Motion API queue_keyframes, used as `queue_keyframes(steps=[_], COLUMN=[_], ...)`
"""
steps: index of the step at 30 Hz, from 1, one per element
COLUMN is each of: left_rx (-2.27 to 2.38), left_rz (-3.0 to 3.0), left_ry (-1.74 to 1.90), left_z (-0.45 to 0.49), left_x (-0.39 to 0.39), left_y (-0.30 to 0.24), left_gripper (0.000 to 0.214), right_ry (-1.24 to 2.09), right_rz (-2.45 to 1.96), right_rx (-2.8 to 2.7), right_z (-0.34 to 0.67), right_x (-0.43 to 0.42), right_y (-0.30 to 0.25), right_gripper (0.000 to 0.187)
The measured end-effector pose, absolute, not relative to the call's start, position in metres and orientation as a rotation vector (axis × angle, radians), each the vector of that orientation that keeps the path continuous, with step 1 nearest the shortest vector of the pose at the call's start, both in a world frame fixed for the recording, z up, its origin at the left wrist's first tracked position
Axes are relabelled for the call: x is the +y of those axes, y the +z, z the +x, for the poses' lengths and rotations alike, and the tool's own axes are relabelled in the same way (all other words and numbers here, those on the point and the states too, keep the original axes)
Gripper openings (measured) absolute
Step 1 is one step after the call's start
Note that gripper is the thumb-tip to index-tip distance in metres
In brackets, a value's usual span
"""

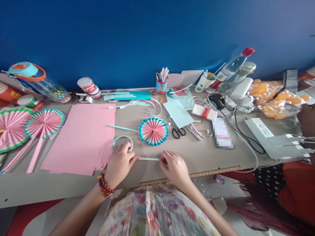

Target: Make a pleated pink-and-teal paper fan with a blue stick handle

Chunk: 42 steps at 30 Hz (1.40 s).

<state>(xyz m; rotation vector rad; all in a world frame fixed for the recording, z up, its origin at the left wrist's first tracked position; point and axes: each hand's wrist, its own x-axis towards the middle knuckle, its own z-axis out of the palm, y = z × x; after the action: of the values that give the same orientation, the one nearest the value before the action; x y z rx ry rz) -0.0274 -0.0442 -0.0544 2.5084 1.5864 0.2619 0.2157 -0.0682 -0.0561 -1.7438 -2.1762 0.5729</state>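
My left hand (pixel 120 163) is closed on a roll of tape (pixel 122 138) standing partly behind its fingers. A narrow white strip of tape (pixel 149 159) stretches from it across to my right hand (pixel 175 165), whose bent fingers pinch the far end. Just beyond lies a round pleated paper fan (pixel 153 131), pink with a blue-and-white rim and a gap at its lower side. A light-blue paper strip (pixel 123 128) reaches toward it from the left. Black-handled scissors (pixel 178 131) rest to the right of the fan, partly beneath a pale blue sheet (pixel 178 113).
Pink paper sheets (pixel 81 137) lie at left, beside finished-looking pink fans (pixel 44 124). A pen cup (pixel 161 84), a paper cup (pixel 205 82) and bottles (pixel 230 70) stand along the blue wall. A phone (pixel 223 132), cables and a power strip (pixel 261 129) occupy the right.
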Motion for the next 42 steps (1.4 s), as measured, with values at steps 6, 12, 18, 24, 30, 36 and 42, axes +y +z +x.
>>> queue_keyframes(steps=[6, 12, 18, 24, 30, 36, 42], left_rx=[1.590, 1.602, 1.608, 1.618, 1.621, 1.625, 1.637], left_rz=[2.512, 2.505, 2.525, 2.540, 2.532, 2.527, 2.537], left_ry=[0.265, 0.273, 0.248, 0.265, 0.256, 0.249, 0.251], left_z=[-0.0276, -0.0276, -0.0272, -0.0262, -0.0261, -0.0259, -0.0266], left_x=[-0.0448, -0.0460, -0.0462, -0.0461, -0.0467, -0.0471, -0.0476], left_y=[-0.0548, -0.0554, -0.0555, -0.0547, -0.0549, -0.0543, -0.0556], left_gripper=[0.027, 0.026, 0.027, 0.027, 0.026, 0.026, 0.025], right_ry=[0.507, 0.445, 0.455, 0.417, 0.410, 0.417, 0.405], right_rz=[-1.769, -1.785, -1.798, -1.789, -1.787, -1.805, -1.803], right_rx=[-2.227, -2.245, -2.262, -2.285, -2.306, -2.320, -2.320], right_z=[0.2118, 0.2100, 0.2084, 0.2077, 0.2075, 0.2067, 0.2059], right_x=[-0.0697, -0.0696, -0.0697, -0.0709, -0.0716, -0.0711, -0.0707], right_y=[-0.0576, -0.0577, -0.0556, -0.0575, -0.0580, -0.0572, -0.0561], right_gripper=[0.012, 0.012, 0.012, 0.012, 0.011, 0.011, 0.012])
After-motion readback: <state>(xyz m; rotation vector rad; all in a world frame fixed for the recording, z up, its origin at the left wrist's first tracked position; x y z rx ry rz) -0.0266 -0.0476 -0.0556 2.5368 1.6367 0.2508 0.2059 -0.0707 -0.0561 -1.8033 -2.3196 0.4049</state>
